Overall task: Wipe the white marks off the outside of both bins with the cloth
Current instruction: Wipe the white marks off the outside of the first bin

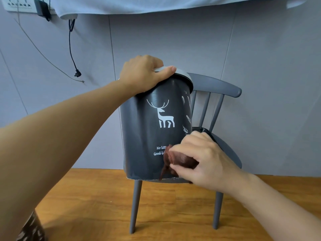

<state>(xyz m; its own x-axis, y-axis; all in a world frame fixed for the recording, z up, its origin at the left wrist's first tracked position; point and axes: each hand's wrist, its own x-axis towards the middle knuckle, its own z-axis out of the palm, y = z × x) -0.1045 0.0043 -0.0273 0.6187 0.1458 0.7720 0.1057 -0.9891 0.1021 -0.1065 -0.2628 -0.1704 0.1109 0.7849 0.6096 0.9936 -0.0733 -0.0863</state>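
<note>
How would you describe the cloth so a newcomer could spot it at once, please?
Find the grey chair against the wall; a dark bin with a white deer stands on it. The cloth is the brown bundle the right hand presses low on the bin, the only brown thing there.

Centre frame, the bin (152,129) sits on the chair (224,89), tilted. Left hand (144,73) grips its rim at top; right hand (205,159) presses the cloth (175,159) against its lower right side. 1 cable (70,49) hangs upper left.

Dark grey bin (156,122) with white deer print tilted on chair, white marks (186,108) down its right side, brown cloth (180,160) against lower wall.
</note>
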